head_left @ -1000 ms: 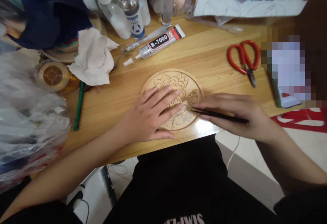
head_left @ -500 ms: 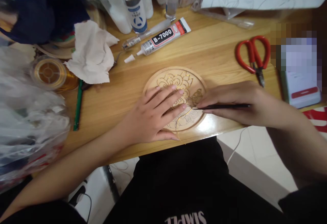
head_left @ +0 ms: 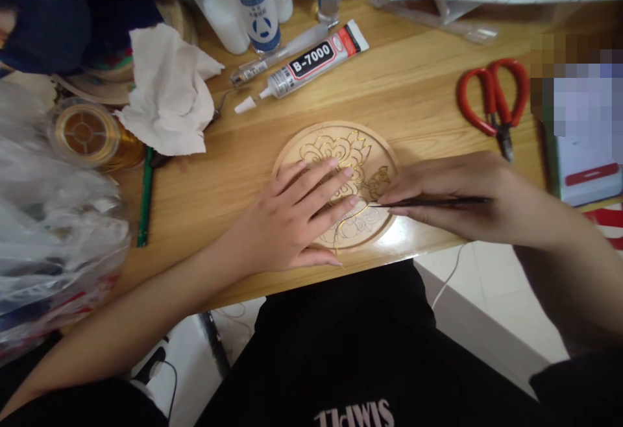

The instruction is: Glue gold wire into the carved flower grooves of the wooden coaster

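Observation:
My left hand (head_left: 294, 222) lies with fingers spread on a round wooden plaque (head_left: 378, 146) that bears a drawn floral pattern. Gold wire outlines much of the pattern's upper part, while the lower part shows thin drawn lines. A loose length of gold wire (head_left: 346, 217) curves past my left fingertips and over the plaque's near rim. Dark tweezers (head_left: 438, 202) are pinched in my right hand (head_left: 452, 183), which rests at the plaque's right side. Their tips point left and meet the wire, near my left index finger; whether they grip it is too small to tell.
Behind the plaque lie a B-7000 glue tube (head_left: 316, 63) and its white cap (head_left: 244, 104). Red-handled pliers (head_left: 494, 99) and a phone (head_left: 588, 154) are at right. Crumpled tissue (head_left: 168, 93), a spool of gold wire (head_left: 87, 132), a green pencil (head_left: 145, 200) and plastic bags (head_left: 58, 232) stand left.
The view has shifted slightly, so the pliers and phone appear farther right. Both hands keep nearly the same place on the plaque, and the tweezers stay at the wire.

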A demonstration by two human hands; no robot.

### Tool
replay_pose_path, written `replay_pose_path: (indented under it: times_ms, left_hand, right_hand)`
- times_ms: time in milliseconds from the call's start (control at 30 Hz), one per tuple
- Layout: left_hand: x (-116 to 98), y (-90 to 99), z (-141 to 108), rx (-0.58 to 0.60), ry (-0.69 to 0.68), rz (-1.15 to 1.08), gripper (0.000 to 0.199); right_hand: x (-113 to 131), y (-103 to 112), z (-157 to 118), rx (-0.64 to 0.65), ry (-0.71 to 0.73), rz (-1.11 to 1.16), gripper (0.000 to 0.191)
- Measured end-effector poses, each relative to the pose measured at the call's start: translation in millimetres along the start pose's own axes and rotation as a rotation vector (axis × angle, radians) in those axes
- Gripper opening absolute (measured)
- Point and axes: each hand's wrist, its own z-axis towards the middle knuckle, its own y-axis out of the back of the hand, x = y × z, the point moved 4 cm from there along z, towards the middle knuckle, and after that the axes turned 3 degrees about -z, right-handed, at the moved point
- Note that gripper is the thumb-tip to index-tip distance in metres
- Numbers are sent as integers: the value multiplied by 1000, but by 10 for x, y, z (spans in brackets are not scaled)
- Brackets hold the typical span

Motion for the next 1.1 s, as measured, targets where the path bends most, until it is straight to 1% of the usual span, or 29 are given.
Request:
replay_pose_path:
  times_ms: [200, 367, 533, 800, 933, 1100]
  left_hand:
    - [-6, 16, 9, -11, -1, -5, 73]
    - [-6, 7, 9, -24, -1, -7, 74]
    - [-1, -3, 5, -13, 0, 0, 75]
    - [5, -11, 4, -14, 5, -11, 74]
    - [-1, -8, 7, -25, 3, -9, 74]
    - [0, -2, 7, -2, 9, -1, 75]
  right_hand:
    - [52, -33, -32, -49, -15, 34, 13]
    - [67, -46, -40, -53, -30, 13, 11]
    - [15, 3, -6, 8, -9, 24, 13]
    - [3, 72, 103, 103, 131, 0, 18]
    - [10, 72, 127, 129, 138, -21, 14]
    - [11, 75, 124, 142, 155, -46, 14]
